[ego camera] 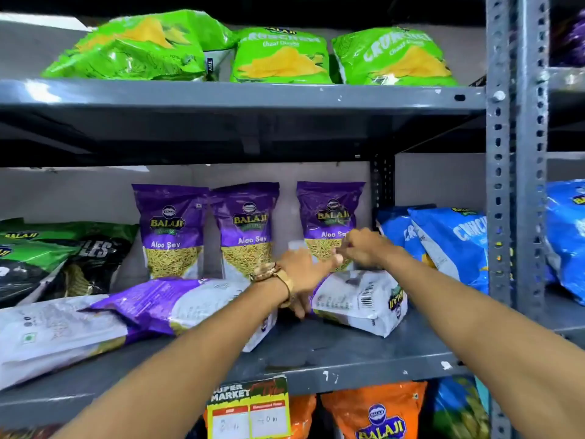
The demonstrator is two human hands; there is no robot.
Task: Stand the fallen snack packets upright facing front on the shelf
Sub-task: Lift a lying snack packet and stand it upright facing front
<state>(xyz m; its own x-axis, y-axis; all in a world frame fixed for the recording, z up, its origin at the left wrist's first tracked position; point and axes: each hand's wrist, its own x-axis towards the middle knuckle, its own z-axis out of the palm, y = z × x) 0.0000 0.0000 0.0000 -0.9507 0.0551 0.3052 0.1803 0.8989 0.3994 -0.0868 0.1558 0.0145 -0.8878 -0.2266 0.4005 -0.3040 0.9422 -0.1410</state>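
Note:
Three purple Aloo Sev packets [172, 231] stand upright facing front at the back of the middle shelf [348, 356]. A fallen packet [357, 301] lies white back side up on the right of that shelf. My left hand [300, 274], with a watch on the wrist, holds its left end, fingers down beside it. My right hand [364, 248] is closed on its upper edge; motion blur hides the exact grip. Two more fallen packets lie to the left, one purple and white [177, 302], one mostly white [57, 337] at the shelf's front left.
Green and black packets [47, 258] lean at the left of the middle shelf and blue packets [452, 245] at the right, by the grey upright post [516, 185]. Green packets [281, 58] fill the upper shelf. Orange packets [376, 413] and a price tag [250, 410] hang below.

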